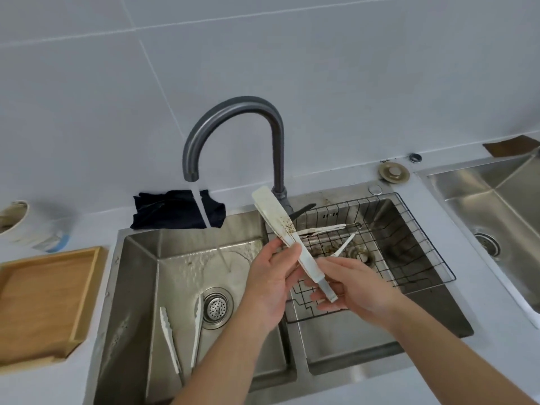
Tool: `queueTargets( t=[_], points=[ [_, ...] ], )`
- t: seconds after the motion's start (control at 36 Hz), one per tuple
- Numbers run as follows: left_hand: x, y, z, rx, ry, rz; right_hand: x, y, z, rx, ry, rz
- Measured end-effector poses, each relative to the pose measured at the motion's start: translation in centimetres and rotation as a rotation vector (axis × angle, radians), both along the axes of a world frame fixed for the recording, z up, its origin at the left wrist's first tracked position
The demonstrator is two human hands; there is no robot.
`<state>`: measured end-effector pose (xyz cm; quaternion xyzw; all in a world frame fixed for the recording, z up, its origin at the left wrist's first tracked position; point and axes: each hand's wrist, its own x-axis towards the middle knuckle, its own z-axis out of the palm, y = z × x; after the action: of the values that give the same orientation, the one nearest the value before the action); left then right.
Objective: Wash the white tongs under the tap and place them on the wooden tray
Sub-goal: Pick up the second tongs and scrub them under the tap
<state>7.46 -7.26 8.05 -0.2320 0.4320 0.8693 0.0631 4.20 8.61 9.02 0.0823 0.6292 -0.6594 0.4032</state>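
We find no lettering, number, brand or sign that can be read anywhere in this view. The paper cup (17,222) at the left edge carries a blue patch low on its side — blurred, and we cannot tell whether it is print. The back wall of the right sink basin (333,213) shows a few small dark marks behind the wire rack (409,229) — too small for us to say whether they are characters.
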Motion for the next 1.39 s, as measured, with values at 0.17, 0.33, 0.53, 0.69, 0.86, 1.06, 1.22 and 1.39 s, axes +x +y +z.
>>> queueTargets(
  t=[0.17, 0.33, 0.53, 0.69, 0.86, 1.06, 1.22, 1.39],
  points=[
    [1.2, -2.2, 0.1, -0.028, 0.02, 0.001, 0.7, -3.4, 0.3, 0.109, 0.133, 0.072],
    [2.2, -4.2, 0.5, -0.045, -0.003, 0.037, 1.2, -6.1, 0.2, 0.148, 0.163, 0.081],
    [3.0, -6.5, 0.6, -0.043, -0.012, 0.074, 1.8, -8.6, 0.9, 0.164, 0.188, 0.139],
    [3.1, -8.1, 0.0, -0.05, -0.034, 0.102, 1.6, -10.1, 0.6, 0.198, 0.195, 0.167],
    [2.9, -9.9, -0.6, -0.013, -0.075, 0.176, 1.1, -12.0, 0.3, 0.241, 0.185, 0.177],
    [1.8, -12.2, -1.3, 0.007, -0.115, 0.256, -0.1, -14.1, -0.3, 0.274, 0.188, 0.228],
    [0.6, -13.9, -2.2, 0.011, -0.124, 0.291, -1.9, -15.8, -1.1, 0.316, 0.193, 0.262],
    [-0.7, -14.9, -3.3, 0.016, -0.143, 0.301, -3.8, -17.1, -2.6, 0.338, 0.185, 0.291]
  ],
)
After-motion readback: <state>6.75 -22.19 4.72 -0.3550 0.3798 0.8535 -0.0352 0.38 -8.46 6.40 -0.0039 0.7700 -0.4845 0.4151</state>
